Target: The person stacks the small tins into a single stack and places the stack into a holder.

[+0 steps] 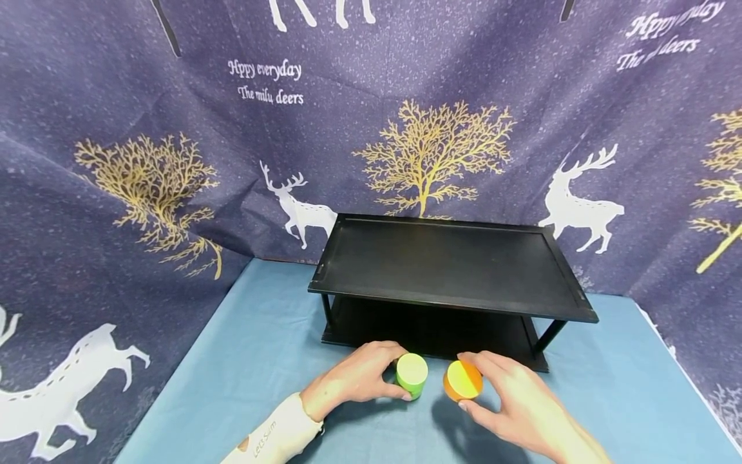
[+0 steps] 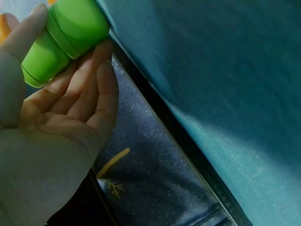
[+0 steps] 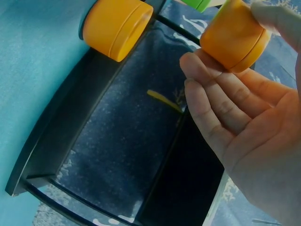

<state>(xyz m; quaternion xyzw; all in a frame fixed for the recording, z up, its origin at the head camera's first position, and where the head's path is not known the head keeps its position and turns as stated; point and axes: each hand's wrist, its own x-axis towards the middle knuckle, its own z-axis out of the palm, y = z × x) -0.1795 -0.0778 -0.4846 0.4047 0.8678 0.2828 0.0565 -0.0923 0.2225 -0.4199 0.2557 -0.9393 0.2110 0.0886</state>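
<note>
In the head view, my left hand [image 1: 365, 376] holds a green tub [image 1: 412, 370] with a pale top, in front of the black rack. The left wrist view shows two green pieces stacked: a lower green tub [image 2: 84, 21] and an upper green tub [image 2: 41, 61], with thumb and fingers around them. My right hand [image 1: 516, 403] pinches an orange tub [image 1: 464, 380] with a bright yellow-orange top, tilted. In the right wrist view this held orange tub [image 3: 235, 35] is apart from a second orange tub [image 3: 113, 26] on the cloth, which the head view hides.
A black two-tier rack [image 1: 440, 258] stands behind the hands, its lower shelf [image 1: 429, 328] near the fingertips. Blue cloth [image 1: 261, 309] covers the table. A dark curtain [image 1: 191, 116] with printed deer and trees hangs behind and at the sides.
</note>
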